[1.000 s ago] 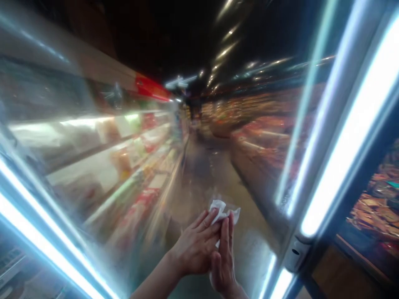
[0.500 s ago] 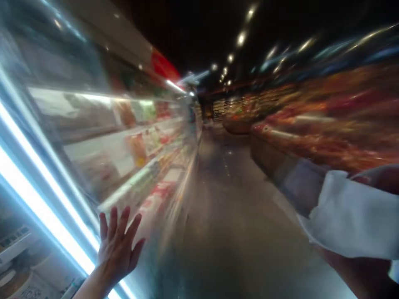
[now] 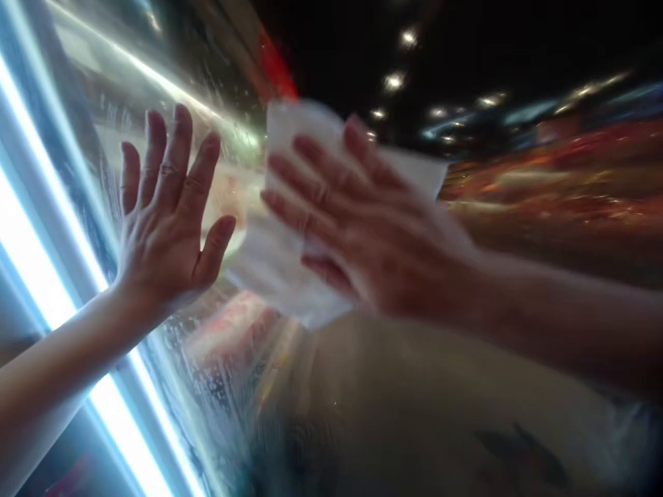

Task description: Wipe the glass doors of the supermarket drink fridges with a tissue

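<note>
My left hand [image 3: 166,224] is raised with its fingers spread and nothing in it, its palm facing the glass door [image 3: 207,393] of a lit cooler. It looks to be against the pane, though the contact itself is hidden. A thin white cloth [image 3: 282,276], perhaps a paper towel, lies under my right hand [image 3: 373,235]. That hand is flat and blurred by motion, with its fingers stretched over the cloth and holding it toward the glass. Wet-looking streaks and droplets show on the pane around the cloth.
A bright light strip [image 3: 31,255] runs slantwise along the door's left side. Blurred packages [image 3: 233,328] show behind the glass. To the right is a red and orange produce display [image 3: 559,179], with ceiling lights [image 3: 394,81] above the dark aisle.
My left hand has moved up on the glass. My right hand has swung in from the lower right with the white cloth, which is now spread beneath it near the pane.
</note>
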The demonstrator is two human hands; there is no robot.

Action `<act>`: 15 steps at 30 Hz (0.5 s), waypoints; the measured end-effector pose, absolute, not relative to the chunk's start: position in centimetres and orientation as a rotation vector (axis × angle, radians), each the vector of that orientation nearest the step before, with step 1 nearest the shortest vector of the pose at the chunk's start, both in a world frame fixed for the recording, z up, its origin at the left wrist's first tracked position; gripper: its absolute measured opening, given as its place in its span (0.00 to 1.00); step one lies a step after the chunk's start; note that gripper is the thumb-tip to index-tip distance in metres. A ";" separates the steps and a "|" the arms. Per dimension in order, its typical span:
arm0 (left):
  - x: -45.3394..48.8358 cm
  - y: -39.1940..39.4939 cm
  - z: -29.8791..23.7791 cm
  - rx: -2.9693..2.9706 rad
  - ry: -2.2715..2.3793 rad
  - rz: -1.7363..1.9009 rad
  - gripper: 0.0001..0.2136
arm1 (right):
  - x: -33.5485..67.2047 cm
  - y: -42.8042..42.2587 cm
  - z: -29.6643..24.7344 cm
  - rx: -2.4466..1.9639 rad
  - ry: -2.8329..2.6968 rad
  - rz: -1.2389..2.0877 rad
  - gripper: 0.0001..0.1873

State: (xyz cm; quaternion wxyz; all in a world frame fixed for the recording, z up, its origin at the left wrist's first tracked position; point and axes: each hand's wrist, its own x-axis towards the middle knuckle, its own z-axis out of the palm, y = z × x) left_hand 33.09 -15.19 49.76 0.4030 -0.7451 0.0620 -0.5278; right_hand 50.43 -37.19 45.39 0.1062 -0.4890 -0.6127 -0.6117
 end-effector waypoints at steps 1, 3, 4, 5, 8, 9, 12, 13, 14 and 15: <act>33.4 -15.1 49.7 -1.877 0.165 -1.349 0.34 | 50.0 -36.8 43.4 -1.377 -1.966 -1.774 0.31; 33.8 -14.9 49.4 -1.871 0.184 -1.371 0.33 | 50.9 -37.0 40.3 -1.349 -2.171 -1.709 0.31; 33.9 -14.8 49.3 -1.870 0.195 -1.379 0.33 | 52.0 -37.6 39.6 -1.379 -2.185 -1.691 0.31; 34.1 -14.6 49.2 -1.875 0.197 -1.385 0.33 | 53.3 -38.4 39.5 -1.420 -2.139 -1.696 0.31; 34.7 -14.2 49.4 -1.930 0.184 -1.401 0.33 | 56.9 -40.9 41.3 -1.534 -1.762 -1.731 0.30; 34.9 -14.0 49.5 -1.952 0.178 -1.414 0.33 | 57.5 -41.4 41.7 -1.573 -1.654 -1.698 0.29; 36.0 -13.6 48.1 -2.023 0.150 -1.502 0.33 | 57.5 -41.3 41.0 -1.701 -1.647 -1.460 0.25; 36.4 -13.4 47.1 -2.047 0.134 -1.534 0.33 | 57.0 -41.2 40.3 -1.742 -1.681 -1.411 0.22; 36.8 -13.2 45.7 -2.069 0.123 -1.558 0.33 | 56.3 -41.2 39.4 -1.782 -1.639 -1.380 0.19; 37.0 -13.0 44.1 -2.083 0.117 -1.575 0.34 | 55.6 -41.5 38.7 -1.822 -1.538 -1.376 0.17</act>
